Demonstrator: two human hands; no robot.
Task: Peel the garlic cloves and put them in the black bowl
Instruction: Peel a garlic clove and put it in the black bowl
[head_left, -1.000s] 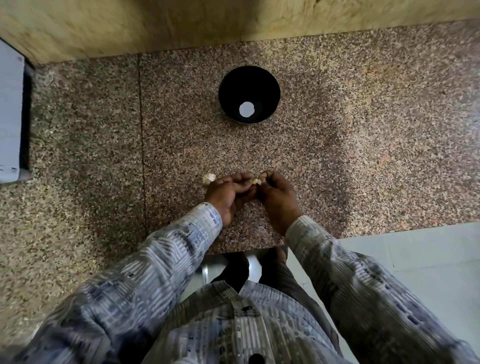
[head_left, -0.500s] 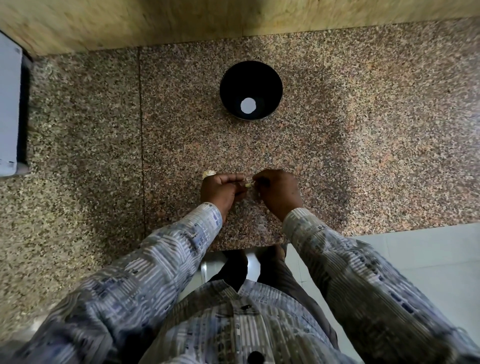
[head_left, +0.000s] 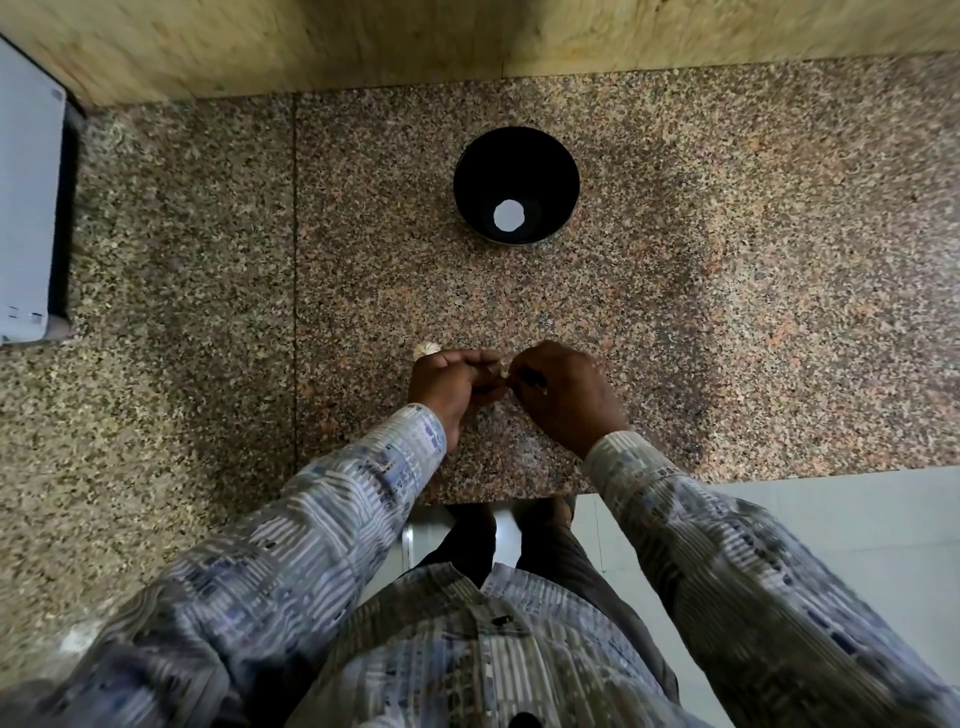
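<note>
A small pale garlic clove (head_left: 503, 371) shows between my two hands, low over the granite counter (head_left: 727, 312). My left hand (head_left: 454, 384) holds it with curled fingers, and my right hand (head_left: 563, 392) pinches at it from the right. Most of the clove is hidden by the fingers. A second piece of garlic (head_left: 426, 349) lies on the counter just behind my left hand. The black bowl (head_left: 470, 171) stands farther back at the centre, with a round white spot in its bottom and no cloves visible inside.
A white and dark box-like object (head_left: 28, 208) sits at the left edge of the counter. A yellowish wall (head_left: 467, 36) runs along the back. The counter's front edge meets a pale tiled floor (head_left: 831, 545) at the lower right.
Both hands stay together at the clove. My right hand has closed further over it, so less of the clove shows. The bowl and the loose garlic have not moved on the counter.
</note>
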